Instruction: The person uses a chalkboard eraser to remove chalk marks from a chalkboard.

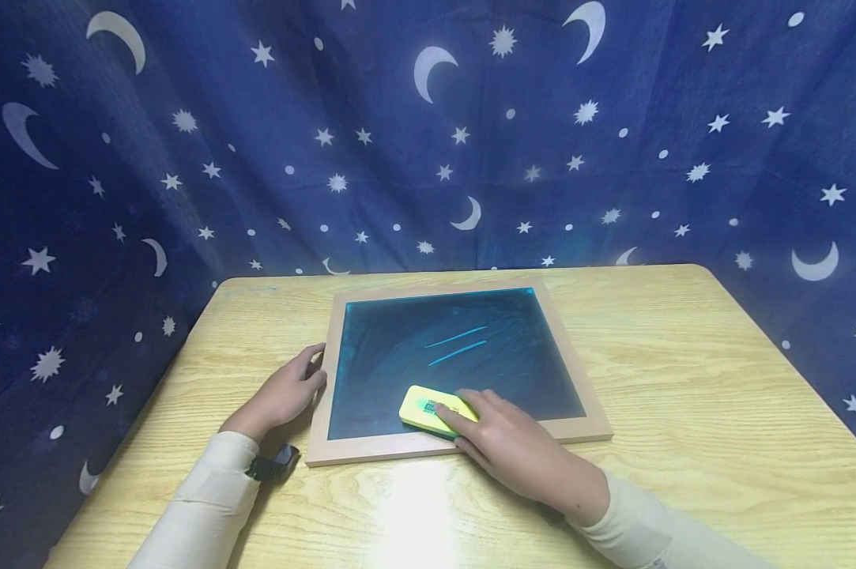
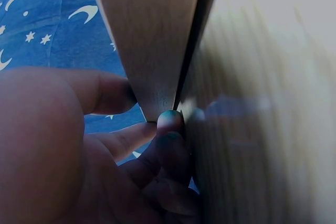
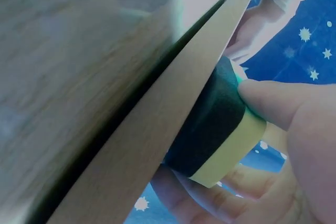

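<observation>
A small chalkboard (image 1: 392, 356) with a light wooden frame (image 1: 570, 352) lies on the table. Two blue chalk lines (image 1: 458, 352) slant across its dark face, which also shows faint smears. My right hand (image 1: 516, 446) grips a yellow board eraser (image 1: 420, 403) from its right end, thumb on one side and fingers on the other. The eraser's dark felt (image 3: 212, 124) faces down at the board's near edge. At the frame's left side my left hand (image 1: 285, 395) holds the edge (image 2: 152, 40) between fingertips, some of them with blue smudges (image 2: 169, 119).
The pale wooden table (image 1: 698, 379) extends around the board on all sides. A dark blue curtain (image 1: 385, 79) with moons and stars hangs behind the table and along its sides. A black watch (image 1: 274, 464) is on the left wrist.
</observation>
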Motion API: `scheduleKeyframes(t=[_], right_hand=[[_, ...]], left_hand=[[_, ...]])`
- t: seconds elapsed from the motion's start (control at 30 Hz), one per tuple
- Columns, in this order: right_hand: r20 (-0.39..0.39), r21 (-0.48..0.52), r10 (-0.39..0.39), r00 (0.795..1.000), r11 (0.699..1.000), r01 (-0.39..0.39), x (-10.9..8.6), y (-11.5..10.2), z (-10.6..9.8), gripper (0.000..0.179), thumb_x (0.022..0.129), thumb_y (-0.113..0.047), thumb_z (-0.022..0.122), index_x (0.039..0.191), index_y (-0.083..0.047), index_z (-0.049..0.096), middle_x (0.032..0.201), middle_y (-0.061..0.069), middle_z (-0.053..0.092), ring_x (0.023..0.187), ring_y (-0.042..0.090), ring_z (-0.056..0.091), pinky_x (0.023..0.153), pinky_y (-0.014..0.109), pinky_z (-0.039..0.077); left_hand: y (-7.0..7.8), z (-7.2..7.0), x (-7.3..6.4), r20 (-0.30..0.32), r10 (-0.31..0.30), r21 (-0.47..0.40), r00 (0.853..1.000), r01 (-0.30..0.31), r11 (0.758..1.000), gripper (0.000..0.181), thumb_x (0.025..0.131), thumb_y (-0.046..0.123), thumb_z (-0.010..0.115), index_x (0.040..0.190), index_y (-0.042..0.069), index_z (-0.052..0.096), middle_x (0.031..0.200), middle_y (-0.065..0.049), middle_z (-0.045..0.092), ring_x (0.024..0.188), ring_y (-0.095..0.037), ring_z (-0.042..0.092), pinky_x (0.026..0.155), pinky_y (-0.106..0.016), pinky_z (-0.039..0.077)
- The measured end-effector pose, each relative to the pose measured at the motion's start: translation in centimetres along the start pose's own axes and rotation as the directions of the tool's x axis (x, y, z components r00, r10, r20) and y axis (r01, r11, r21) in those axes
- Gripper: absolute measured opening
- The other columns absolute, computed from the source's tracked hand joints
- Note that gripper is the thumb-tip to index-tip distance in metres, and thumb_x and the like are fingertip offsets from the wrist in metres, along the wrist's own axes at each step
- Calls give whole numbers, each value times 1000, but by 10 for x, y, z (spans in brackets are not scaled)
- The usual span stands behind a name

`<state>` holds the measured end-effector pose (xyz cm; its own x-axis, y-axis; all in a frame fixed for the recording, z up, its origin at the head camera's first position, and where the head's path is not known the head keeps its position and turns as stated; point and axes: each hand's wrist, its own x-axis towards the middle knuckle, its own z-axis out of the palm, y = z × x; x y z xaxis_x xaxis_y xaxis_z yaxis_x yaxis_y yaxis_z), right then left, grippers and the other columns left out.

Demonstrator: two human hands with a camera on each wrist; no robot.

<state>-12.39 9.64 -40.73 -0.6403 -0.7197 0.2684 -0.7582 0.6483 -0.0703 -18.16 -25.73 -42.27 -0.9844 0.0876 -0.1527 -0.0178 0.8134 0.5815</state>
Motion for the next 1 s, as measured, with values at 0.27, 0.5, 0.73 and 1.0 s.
scheduleKeyframes(t=[0.27, 0.5, 0.73, 1.0], right_hand=[[4, 16, 5, 1000, 1000, -5, -1, 0, 1, 50, 97, -29, 65, 146, -23, 54, 128, 11, 60, 102, 23, 62, 80, 38, 58], [40, 54, 19, 999, 998, -21, 0, 1, 1, 52, 98, -30, 65, 147, -24, 51, 128, 11, 60, 103, 21, 61, 78, 36, 59], [42, 52, 54, 998, 997, -56, 1, 3, 1, 52, 96, -28, 68, 146, -24, 54, 127, 11, 62, 101, 21, 60, 79, 35, 58], [25, 49, 86, 996, 995, -87, 2, 8, 1, 54, 93, -26, 71, 145, -22, 55, 129, 14, 62, 109, 31, 63, 87, 42, 58]], left_hand=[[1, 0, 0, 4, 0, 0, 1000, 0, 1000, 58, 106, 26, 37, 157, 1, 23, 149, -31, 45, 136, -48, 47, 113, -62, 36], [-1, 0, 0, 0, 3, 3, 1000, -3, 1000, 58, 107, 26, 37, 157, 0, 24, 150, -31, 44, 137, -48, 46, 113, -62, 36], [-1, 0, 1, 2, 13, -2, 1000, -13, 1000, 58, 107, 26, 37, 157, 1, 24, 149, -31, 45, 136, -47, 47, 113, -62, 36], [0, 0, 0, 0, 11, -6, 1000, -11, 1000, 57, 106, 25, 37, 157, 0, 24, 148, -31, 46, 136, -47, 48, 114, -62, 36]])
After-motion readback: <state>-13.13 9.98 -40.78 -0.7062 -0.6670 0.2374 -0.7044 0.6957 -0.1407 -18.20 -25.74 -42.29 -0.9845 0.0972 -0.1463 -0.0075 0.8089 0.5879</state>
